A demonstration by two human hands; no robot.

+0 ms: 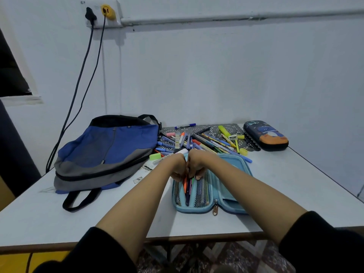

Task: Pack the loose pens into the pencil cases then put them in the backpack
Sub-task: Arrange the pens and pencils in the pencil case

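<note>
Reaching forward side by side, the left hand (177,168) and the right hand (198,164) meet over the far end of an open light-blue pencil case (183,209), which lies flat toward the near edge of the tabletop (59,219), a little right of its middle. Both grips are closed tight, fingers curled downward and knuckles nearly touching, around the upper ends of a bundle of pens (187,191) that slants in the left half of the case. An orange pen and several dark blue and purple ones show below the fingers. Which finger presses which pen is hidden by the hands themselves. A mesh pocket (202,192) just beside the bundle holds a few more thin pens. Just beyond the hands, loose pens (206,141) lie in a heap on a patterned mat (216,129) by the far edge. A blue and grey backpack (104,150) lies flat on the left side of the tabletop, and a dark pencil case (266,135) sits closed at the far right corner.
</note>
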